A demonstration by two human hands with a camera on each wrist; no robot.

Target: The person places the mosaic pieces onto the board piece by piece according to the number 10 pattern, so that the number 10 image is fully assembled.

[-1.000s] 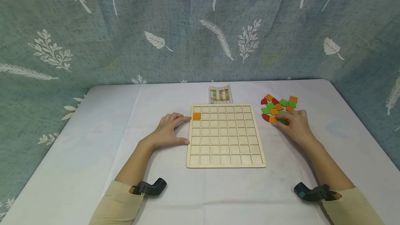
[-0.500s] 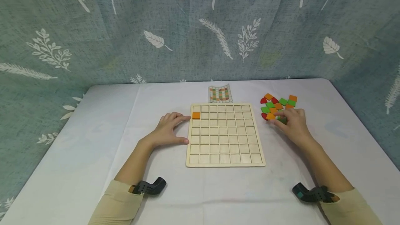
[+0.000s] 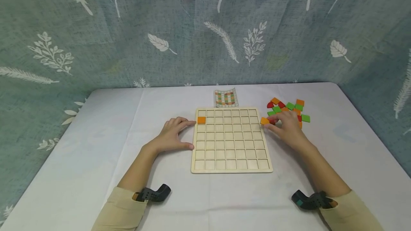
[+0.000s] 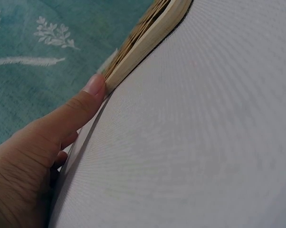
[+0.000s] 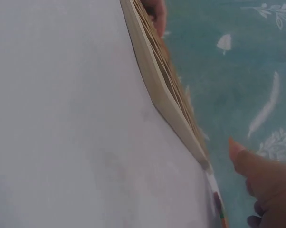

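A wooden grid board (image 3: pixel 229 145) lies flat on the table, one orange square tile (image 3: pixel 201 120) in a cell near its upper left. My left hand (image 3: pixel 171 134) touches the board's left edge with thumb and index finger spread apart. In the left wrist view its thumb (image 4: pixel 88 97) meets the wooden rim. Over the board's right edge, my right hand (image 3: pixel 289 128) pinches a second orange square tile (image 3: pixel 264 121) between thumb and fingers. The right wrist view shows that hand's thumb (image 5: pixel 243 159) beyond the board's corner; the tile is out of sight there.
Several loose green, orange and red tiles (image 3: pixel 299 107) lie to the right of the board, partly hidden behind the right hand. A small card (image 3: pixel 226 98) with a coloured grid pattern lies just behind the board. A patterned curtain (image 3: pixel 192 45) hangs behind the white-covered table (image 3: pixel 237 199).
My right hand has taken the orange square tile from the loose pile and moved left with it to the board's right edge. The left hand stays at the board's left edge.
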